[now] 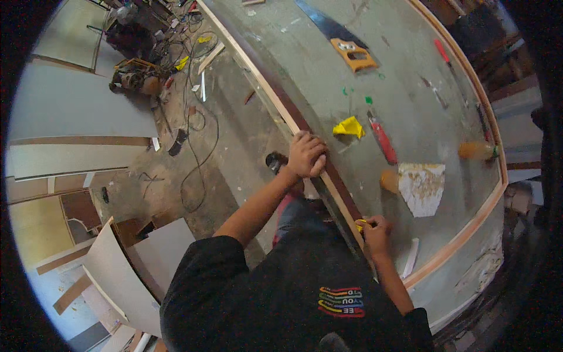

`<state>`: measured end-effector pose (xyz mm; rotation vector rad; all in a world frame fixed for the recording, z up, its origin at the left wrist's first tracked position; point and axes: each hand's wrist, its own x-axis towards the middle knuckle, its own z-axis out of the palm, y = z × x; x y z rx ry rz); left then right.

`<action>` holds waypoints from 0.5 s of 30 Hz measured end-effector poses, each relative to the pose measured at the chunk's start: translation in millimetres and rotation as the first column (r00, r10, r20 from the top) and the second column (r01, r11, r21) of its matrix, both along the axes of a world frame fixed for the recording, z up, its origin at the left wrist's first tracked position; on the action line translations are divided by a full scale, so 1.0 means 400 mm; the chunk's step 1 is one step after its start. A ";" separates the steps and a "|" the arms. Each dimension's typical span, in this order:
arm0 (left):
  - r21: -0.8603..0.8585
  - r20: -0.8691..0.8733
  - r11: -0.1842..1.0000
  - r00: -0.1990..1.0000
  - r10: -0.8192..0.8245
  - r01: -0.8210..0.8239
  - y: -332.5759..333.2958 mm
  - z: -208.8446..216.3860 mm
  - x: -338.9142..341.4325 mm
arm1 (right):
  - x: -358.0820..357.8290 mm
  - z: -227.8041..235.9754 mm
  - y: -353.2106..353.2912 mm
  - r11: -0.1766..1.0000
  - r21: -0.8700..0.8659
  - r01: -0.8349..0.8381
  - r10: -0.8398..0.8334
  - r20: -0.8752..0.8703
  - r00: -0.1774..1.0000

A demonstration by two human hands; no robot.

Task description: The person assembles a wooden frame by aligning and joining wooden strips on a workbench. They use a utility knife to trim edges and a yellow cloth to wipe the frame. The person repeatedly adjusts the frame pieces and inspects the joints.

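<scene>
A long wooden strip (280, 105), pale on its edge and dark reddish brown on its side, runs diagonally along the near edge of the green-grey worktable (404, 88). My left hand (307, 154) is closed over the strip around its middle. Lower down, my right hand (377, 236) pinches a small yellow piece (360, 224) against the strip; it looks like folded sandpaper, mostly hidden by the fingers. Another crumpled yellow piece (349, 127) lies on the table, beside a red utility knife (383, 138).
A handsaw (352, 54) lies at the far side of the table. A stained white sheet (423, 190) and an orange-brown bottle (476, 151) are to the right. Wooden edging (454, 252) borders the tabletop. Cables (202, 193), tools and boards (117, 276) clutter the floor at left.
</scene>
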<state>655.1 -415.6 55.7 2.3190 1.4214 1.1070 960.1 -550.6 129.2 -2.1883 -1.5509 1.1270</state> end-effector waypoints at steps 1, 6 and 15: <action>-0.026 -0.008 1.000 1.000 -0.012 0.012 -0.001 -0.003 -0.005 | -0.023 0.001 0.018 0.999 0.045 -0.019 0.020 -0.028 0.999; -0.086 0.129 0.994 0.988 0.080 -0.070 -0.019 -0.003 -0.013 | -0.134 -0.049 0.100 0.965 0.255 -0.068 0.083 -0.048 0.995; -0.240 0.233 0.911 0.891 0.389 -0.335 -0.065 -0.039 -0.209 | -0.437 -0.162 0.395 0.766 0.609 -0.208 0.236 0.036 0.971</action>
